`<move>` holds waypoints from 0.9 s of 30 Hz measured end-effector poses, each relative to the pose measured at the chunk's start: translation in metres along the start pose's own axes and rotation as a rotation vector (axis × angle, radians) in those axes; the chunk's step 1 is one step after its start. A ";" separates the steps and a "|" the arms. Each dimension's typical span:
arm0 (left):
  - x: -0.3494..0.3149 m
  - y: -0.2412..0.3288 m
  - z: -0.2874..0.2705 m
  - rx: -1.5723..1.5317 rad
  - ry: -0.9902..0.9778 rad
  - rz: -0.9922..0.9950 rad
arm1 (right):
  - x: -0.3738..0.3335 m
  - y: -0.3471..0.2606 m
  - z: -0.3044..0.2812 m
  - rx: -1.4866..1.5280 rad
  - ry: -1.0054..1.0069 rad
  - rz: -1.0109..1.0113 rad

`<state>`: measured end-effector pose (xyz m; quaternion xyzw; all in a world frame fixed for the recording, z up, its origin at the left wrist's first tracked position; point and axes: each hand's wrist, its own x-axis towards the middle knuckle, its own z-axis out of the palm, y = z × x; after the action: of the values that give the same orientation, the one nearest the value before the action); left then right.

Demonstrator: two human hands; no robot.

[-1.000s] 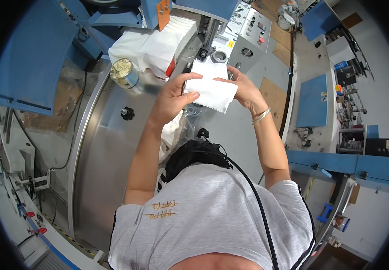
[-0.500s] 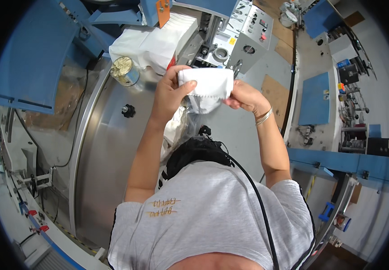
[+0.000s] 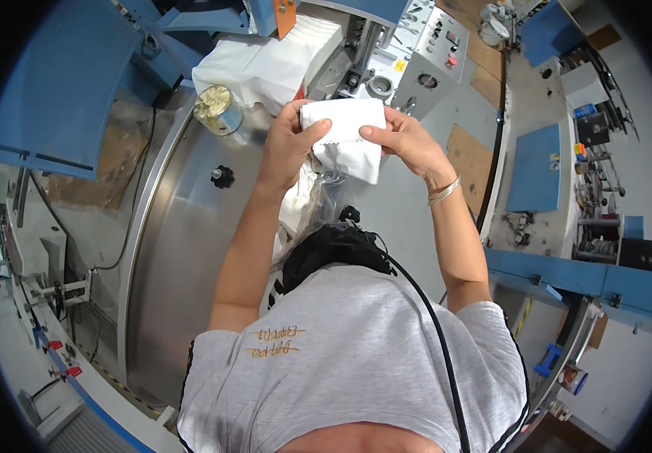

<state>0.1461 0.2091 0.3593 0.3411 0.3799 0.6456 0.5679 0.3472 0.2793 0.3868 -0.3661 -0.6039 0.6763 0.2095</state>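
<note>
A folded white cloth is held up in front of me with both hands. My left hand grips its left edge with the thumb on top. Gripping its right edge is my right hand, which has a thin bracelet at the wrist. The cloth's lower part hangs down between the hands. More white fabric and clear plastic lie below, by my waist. Behind the cloth, a stack of white fabric rests under the blue machine.
A curved steel table with a black knob spreads to the left. A round tin stands on it. A grey control panel sits behind the hands. A black cable runs down my shirt. Blue benches stand at right.
The cloth was held flat and wide; both hands have folded it and drawn it into a narrower, thicker piece held slightly higher.
</note>
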 end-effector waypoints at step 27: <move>-0.019 0.028 -0.007 0.000 -0.209 0.107 | 0.001 0.000 0.008 0.278 -0.065 -0.175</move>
<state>0.1295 0.1879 0.3804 0.4264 0.3001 0.6359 0.5690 0.3403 0.2746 0.3865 -0.2575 -0.5405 0.7440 0.2968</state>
